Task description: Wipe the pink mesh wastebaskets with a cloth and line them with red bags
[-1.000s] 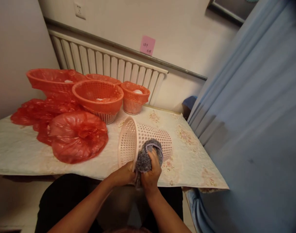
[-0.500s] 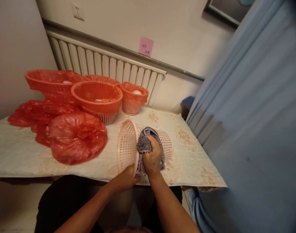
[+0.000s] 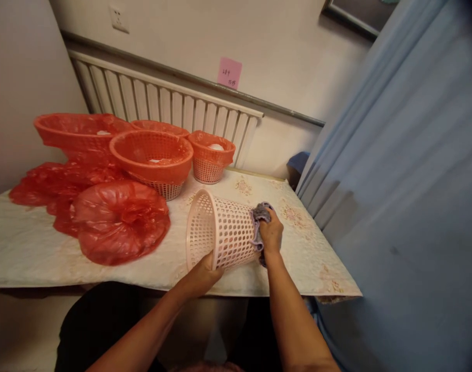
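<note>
A pale pink plastic wastebasket with a perforated wall lies on its side, its mouth facing left. My left hand grips its rim at the near lower edge, fingers partly hidden by the basket. At the narrow base end, my right hand is closed around a grey cleaning cloth with a lilac edge and presses it against the basket. Part of the cloth is hidden behind that hand. Beneath the basket is a table with a pale floral cover.
Several wastebaskets lined with red bags, one of them nearest, stand at the back left. In front of them lies a puffed red plastic bag. A radiator runs along the wall, and a blue curtain hangs at the right.
My right hand has slid the cloth rightward along the basket, from near the rim to the base end. My left hand has stayed at the rim, and the basket lies nearly as before.
</note>
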`<state>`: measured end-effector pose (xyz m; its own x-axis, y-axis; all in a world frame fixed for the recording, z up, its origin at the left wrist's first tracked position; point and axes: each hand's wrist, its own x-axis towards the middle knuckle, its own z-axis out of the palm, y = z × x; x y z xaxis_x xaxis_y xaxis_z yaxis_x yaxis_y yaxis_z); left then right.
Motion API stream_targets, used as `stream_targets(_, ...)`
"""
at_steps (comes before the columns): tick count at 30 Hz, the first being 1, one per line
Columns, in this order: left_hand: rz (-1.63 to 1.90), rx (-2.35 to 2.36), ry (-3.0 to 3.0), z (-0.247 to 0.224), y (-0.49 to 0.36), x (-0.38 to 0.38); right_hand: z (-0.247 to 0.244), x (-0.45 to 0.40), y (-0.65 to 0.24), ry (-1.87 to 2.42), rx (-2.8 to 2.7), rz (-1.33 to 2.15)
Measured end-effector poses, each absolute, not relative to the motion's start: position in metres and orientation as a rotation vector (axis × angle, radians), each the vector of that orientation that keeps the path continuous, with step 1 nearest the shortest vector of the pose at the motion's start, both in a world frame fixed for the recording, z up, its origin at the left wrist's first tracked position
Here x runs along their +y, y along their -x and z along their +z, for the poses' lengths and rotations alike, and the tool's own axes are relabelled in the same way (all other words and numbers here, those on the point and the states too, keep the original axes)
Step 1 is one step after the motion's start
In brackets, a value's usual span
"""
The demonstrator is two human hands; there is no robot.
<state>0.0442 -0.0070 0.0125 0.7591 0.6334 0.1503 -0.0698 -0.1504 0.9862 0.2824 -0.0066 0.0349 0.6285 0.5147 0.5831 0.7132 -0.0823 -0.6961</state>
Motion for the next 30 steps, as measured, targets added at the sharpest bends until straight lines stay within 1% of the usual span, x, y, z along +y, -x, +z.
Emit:
stream_targets(3, 0.651, 0.458, -1.647, 0.013, -0.043, -0.005, 0.018, -0.018, -0.304, 1.76, -0.87, -0.281)
stream_targets(5, 0.633, 0.425, -1.658, 0.015, -0.042, -0.004, 0.005, -0.029, -0.298, 1.732, -0.831, -0.33)
stream_targets(8, 0.602, 0.381, -1.646, 0.022, -0.043, -0.003, -0.014, -0.044, -0.262, 1.659, -0.828, -0.39)
stream_targets(11, 0.586, 0.394, -1.633, 0.026, -0.044, -0.001, -0.025, -0.054, -0.213, 1.557, -0.945, -0.417)
stream_targets(13, 0.582, 0.41, -1.654, 0.026, -0.044, 0.001, -0.022, -0.057, -0.185, 1.461, -1.088, -0.412)
stream_targets(16, 0.484, 0.383, -1.708, 0.02, -0.039, 0.003, -0.004, -0.053, -0.161, 1.336, -1.26, -0.386)
stream_targets(19, 0.386, 0.391, -1.791, 0.009, -0.029, 0.002, 0.024, -0.043, -0.156, 1.306, -1.333, -0.357)
stream_targets(23, 0.41, 0.497, -1.896, -0.011, -0.019, 0.001, 0.048, -0.031, -0.158, 1.337, -1.33, -0.259)
stream_targets(26, 0.399, 0.482, -1.897, -0.019, -0.018, -0.001, 0.049, -0.031, -0.157, 1.348, -1.319, -0.247)
stream_targets(30, 0.421, 0.451, -1.799, -0.013, -0.027, -0.003, 0.037, -0.04, -0.154, 1.316, -1.325, -0.284)
